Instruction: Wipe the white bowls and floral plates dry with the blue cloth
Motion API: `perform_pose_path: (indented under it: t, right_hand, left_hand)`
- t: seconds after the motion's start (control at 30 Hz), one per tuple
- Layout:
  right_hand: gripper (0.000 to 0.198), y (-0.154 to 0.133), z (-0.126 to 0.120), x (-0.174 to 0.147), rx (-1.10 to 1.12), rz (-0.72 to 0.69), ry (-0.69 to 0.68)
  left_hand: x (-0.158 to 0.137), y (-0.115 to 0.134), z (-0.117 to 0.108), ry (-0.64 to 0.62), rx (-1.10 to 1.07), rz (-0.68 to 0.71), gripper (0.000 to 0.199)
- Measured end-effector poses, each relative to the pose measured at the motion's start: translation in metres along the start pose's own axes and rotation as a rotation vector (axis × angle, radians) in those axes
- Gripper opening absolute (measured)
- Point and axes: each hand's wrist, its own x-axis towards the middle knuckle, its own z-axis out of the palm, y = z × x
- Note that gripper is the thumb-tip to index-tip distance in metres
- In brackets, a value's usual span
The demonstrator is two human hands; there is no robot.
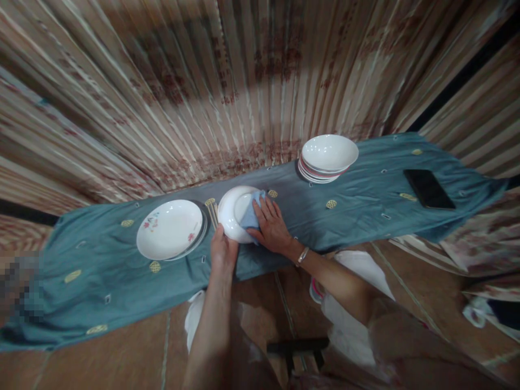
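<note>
My left hand [223, 250] grips a white deep plate [230, 214] at its near left rim. The plate is tilted with its underside and foot ring facing me. Against that underside, my right hand [271, 223] presses a light blue cloth [251, 212], fingers together over it. A bracelet circles the right wrist. Close to the plate's left side lie several thin wooden chopsticks [212, 214], partly hidden by it. Further left is a stack of white plates [173, 230], the top one with a red floral print.
A narrow table with a blue-green cloth [353, 216] runs across the view. To the right stands a stack of white deep plates [330, 153], and beyond it lies a black phone [429, 188]. A patterned curtain [252, 81] hangs behind the table. A dark stool [298, 346] shows below.
</note>
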Motion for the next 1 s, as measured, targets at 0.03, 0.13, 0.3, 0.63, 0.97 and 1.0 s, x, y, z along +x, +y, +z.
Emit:
perform_pose_path:
  t: [0.03, 0.13, 0.3, 0.63, 0.97, 1.0]
  right_hand:
    - [0.081, 0.001, 0.0, -0.002, 0.005, -0.002, -0.002]
    - [0.074, 0.002, 0.0, -0.009, 0.016, -0.009, -0.015]
    - [0.063, -0.002, -0.002, -0.021, 0.041, -0.065, -0.056]
    - [0.051, -0.011, 0.007, -0.026, 0.041, -0.274, 0.018]
    - [0.05, -0.028, -0.001, 0.003, -0.068, -0.368, 0.041]
    - [0.049, -0.029, -0.002, 0.005, -0.08, -0.359, 0.048]
  left_hand:
    - [0.0, 0.0, 0.0, -0.009, 0.001, -0.001, 0.034]
    - [0.0, 0.001, 0.0, -0.029, 0.005, -0.002, 0.039]
    - [0.002, -0.001, -0.001, -0.017, -0.026, -0.022, 0.041]
    - [0.007, -0.005, -0.007, -0.025, 0.0, 0.009, 0.034]
    - [0.0, -0.003, -0.007, -0.031, 0.07, 0.066, 0.014]
    - [-0.001, -0.004, -0.007, -0.03, 0.07, 0.075, 0.014]
